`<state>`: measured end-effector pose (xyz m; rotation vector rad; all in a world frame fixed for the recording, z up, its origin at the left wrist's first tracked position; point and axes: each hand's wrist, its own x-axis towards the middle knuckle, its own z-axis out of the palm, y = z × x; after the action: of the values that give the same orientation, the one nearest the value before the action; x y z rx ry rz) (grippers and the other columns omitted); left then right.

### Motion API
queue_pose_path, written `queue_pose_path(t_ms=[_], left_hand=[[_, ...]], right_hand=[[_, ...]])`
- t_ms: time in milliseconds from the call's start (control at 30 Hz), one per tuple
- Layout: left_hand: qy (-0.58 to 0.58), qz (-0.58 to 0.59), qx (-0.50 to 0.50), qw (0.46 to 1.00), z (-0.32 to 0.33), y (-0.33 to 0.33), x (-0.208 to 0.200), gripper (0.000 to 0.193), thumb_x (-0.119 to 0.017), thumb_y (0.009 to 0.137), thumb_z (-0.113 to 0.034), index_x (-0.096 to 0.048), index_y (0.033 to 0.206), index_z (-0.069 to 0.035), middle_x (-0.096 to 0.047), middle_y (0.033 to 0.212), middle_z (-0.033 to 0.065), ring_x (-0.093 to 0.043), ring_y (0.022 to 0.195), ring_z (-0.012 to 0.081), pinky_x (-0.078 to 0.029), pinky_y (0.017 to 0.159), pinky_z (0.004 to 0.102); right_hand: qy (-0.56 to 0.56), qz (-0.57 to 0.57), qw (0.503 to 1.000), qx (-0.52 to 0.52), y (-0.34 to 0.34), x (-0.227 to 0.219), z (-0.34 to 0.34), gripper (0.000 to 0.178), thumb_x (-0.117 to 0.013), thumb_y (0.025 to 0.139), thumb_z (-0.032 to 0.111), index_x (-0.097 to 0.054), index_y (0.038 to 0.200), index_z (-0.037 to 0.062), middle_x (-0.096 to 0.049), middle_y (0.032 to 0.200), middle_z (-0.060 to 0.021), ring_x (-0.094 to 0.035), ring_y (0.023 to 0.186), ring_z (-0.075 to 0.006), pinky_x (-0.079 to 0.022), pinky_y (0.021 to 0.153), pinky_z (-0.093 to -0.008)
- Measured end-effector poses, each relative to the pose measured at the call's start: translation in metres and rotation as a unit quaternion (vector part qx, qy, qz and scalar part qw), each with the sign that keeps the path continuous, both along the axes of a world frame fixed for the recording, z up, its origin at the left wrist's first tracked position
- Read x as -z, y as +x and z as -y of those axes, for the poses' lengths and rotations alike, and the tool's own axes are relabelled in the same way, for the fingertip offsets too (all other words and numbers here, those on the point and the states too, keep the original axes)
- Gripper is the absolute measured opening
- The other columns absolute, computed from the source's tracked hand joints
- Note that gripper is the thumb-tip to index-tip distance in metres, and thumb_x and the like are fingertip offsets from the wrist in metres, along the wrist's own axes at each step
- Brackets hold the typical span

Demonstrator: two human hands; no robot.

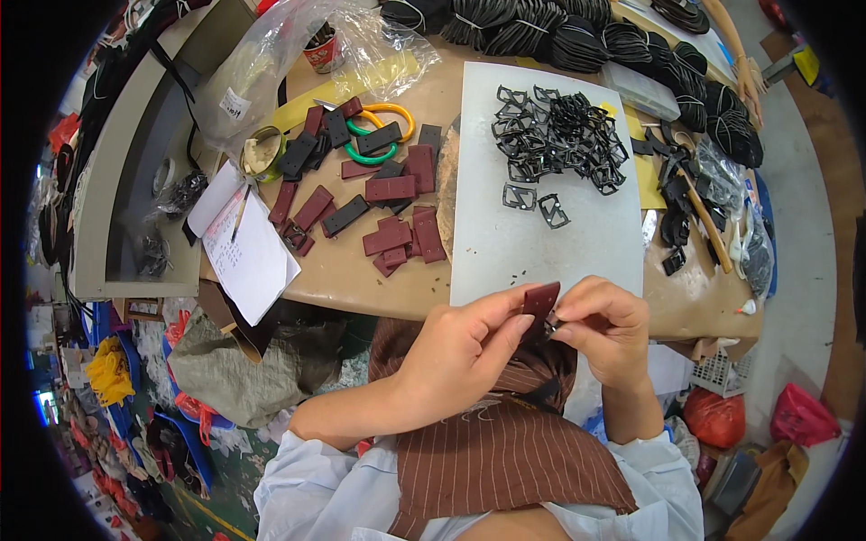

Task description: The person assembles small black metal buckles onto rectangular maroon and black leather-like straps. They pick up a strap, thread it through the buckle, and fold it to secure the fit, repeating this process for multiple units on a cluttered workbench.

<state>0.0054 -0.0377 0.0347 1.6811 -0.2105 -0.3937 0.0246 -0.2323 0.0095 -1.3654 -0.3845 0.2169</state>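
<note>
Just past the near edge of a white board point(546, 257), my left hand point(456, 352) pinches a maroon leather tab point(541, 299), held upright between thumb and fingers. Close against the tab's right side, my right hand point(609, 332) has its thumb and fingertips closed on a small dark metal buckle point(551, 324); the fingers partly hide it. On the board lies a heap of black metal buckles point(564, 135), with two lying loose nearer me. Left of the board are scattered maroon tabs point(391, 188) and black tabs point(345, 215), some in stacks.
Scissors point(394, 114) with orange and green loops lie among the tabs. An open notebook point(248, 257) and an open tin point(262, 153) sit at left. Bundled black cords point(577, 45) line the far edge. At right are black straps and a wooden-handled tool point(708, 225). Another person's hand point(749, 90) shows far right.
</note>
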Motion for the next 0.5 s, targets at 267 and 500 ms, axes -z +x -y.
queue_pose_path(t_ms=[267,500], left_hand=[[-0.144,-0.025,-0.128,0.981,0.017,-0.016,0.029,0.029,-0.048,0.092,-0.007,-0.053,0.12,0.0,-0.067,0.092,0.0087,-0.06,0.078,0.007,-0.048,0.064,0.0224],[-0.087,-0.048,-0.035,0.994,0.006,-0.019,0.035,0.033,-0.047,0.093,-0.007,-0.048,0.125,0.0,-0.063,0.1,0.0073,-0.059,0.085,0.0073,-0.049,0.073,0.0211]], right_hand=[[-0.064,0.02,0.998,0.014,0.0,0.015,-0.003,0.02,-0.069,0.071,-0.008,-0.063,0.088,0.001,-0.058,0.087,-0.0072,-0.055,0.076,-0.0109,-0.042,0.063,-0.0212],[-0.049,-0.002,0.999,0.023,-0.011,0.018,-0.004,0.02,-0.07,0.071,-0.007,-0.063,0.088,0.0023,-0.054,0.085,-0.0059,-0.052,0.074,-0.0094,-0.041,0.064,-0.0211]])
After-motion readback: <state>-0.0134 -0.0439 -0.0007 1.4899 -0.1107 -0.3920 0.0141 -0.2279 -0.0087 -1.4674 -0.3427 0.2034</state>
